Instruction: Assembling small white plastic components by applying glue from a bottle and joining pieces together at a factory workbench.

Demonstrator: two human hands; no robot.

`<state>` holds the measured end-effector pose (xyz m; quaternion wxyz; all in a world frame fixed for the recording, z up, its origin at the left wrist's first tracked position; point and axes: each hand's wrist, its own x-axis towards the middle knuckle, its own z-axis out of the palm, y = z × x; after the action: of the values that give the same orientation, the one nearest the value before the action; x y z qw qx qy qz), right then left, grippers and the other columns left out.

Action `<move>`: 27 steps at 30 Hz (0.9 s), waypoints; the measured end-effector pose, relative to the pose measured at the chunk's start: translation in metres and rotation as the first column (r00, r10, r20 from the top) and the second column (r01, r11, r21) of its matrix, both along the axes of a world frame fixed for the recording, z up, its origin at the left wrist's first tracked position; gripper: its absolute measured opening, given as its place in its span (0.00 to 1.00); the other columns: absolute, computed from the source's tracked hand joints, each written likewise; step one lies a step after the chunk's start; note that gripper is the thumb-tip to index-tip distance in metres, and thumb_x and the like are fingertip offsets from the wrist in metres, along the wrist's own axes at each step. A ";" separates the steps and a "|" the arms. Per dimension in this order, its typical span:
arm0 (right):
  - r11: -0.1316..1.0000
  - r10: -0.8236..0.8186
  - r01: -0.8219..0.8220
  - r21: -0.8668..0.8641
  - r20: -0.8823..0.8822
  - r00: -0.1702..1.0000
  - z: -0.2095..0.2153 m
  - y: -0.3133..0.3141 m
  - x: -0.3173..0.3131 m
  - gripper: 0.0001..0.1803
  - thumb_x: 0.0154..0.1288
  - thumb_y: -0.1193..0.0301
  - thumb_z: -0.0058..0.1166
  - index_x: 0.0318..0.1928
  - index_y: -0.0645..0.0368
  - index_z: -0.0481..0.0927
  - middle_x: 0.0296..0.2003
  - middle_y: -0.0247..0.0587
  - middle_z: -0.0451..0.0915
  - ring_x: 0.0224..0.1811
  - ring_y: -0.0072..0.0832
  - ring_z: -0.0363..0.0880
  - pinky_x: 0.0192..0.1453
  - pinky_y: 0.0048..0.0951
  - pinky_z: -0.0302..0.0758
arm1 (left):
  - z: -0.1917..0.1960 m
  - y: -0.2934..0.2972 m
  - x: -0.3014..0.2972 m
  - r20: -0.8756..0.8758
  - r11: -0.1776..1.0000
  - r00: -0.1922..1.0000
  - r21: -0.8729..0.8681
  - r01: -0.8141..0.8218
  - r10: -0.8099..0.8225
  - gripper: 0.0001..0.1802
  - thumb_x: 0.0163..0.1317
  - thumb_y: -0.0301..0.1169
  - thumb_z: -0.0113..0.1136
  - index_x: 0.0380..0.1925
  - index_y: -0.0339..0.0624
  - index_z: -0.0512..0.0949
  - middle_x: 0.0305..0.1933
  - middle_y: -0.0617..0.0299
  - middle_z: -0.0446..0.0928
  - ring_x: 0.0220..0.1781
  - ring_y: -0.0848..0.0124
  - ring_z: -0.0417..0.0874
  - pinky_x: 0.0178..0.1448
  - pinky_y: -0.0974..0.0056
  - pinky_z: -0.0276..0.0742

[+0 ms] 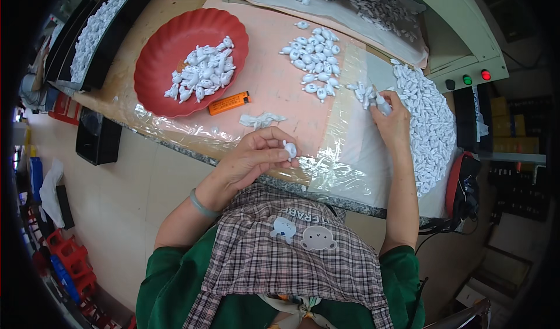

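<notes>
Near the counter's [146,43] front edge, a small white moulded piece [290,149] is pinched between the fingertips of the left hand [256,154], whose fingers are curled closed around it. Farther right, the right hand [392,122] is closed on another small white piece [382,104], held at its fingertips just beside a few loose white pieces [360,90]. Between the two hands, slightly farther off, a small clump of white scrap [262,119] is seen on the clear plastic sheet [344,148]. An orange lighter [229,103] lies left of that clump, beside the near rim of a red scalloped bowl [151,67] holding white pieces. A laid-out group of white pieces [315,64] is spread far of the hands, and a large heap [429,125] is banked just right of the right hand.
</notes>
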<state>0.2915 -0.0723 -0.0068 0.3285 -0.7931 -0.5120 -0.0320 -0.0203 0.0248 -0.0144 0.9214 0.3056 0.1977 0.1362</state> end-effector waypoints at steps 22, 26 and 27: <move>0.963 0.245 -0.222 0.152 -0.836 0.491 0.028 -0.034 -0.138 0.06 0.56 0.82 0.62 0.34 0.64 0.79 0.30 0.34 0.79 0.26 0.16 0.77 0.28 0.17 0.73 | 0.009 -0.014 0.005 -0.069 0.945 0.997 0.326 0.002 0.022 0.11 0.60 0.23 0.61 0.42 0.36 0.74 0.40 0.58 0.80 0.43 0.71 0.83 0.48 0.68 0.80; 0.952 0.270 -0.271 0.143 -0.808 0.524 0.028 -0.036 -0.141 0.04 0.58 0.83 0.59 0.35 0.67 0.78 0.31 0.38 0.78 0.27 0.18 0.77 0.28 0.17 0.73 | 0.009 -0.017 0.004 -0.129 0.908 0.992 0.415 0.047 0.007 0.12 0.58 0.22 0.63 0.42 0.36 0.75 0.39 0.59 0.80 0.43 0.74 0.82 0.48 0.71 0.79; 0.950 0.275 -0.278 0.143 -0.805 0.526 0.028 -0.036 -0.143 0.04 0.58 0.83 0.59 0.35 0.67 0.78 0.30 0.38 0.78 0.26 0.18 0.77 0.28 0.17 0.73 | 0.008 -0.017 0.003 -0.150 0.890 0.989 0.453 0.058 0.012 0.12 0.57 0.22 0.64 0.42 0.35 0.76 0.39 0.60 0.80 0.43 0.75 0.82 0.48 0.72 0.79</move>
<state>0.1488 -0.1080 0.0212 0.5262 -0.6270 -0.4218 0.3900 -0.0168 0.0074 -0.0062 0.8081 0.5248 0.2249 0.1448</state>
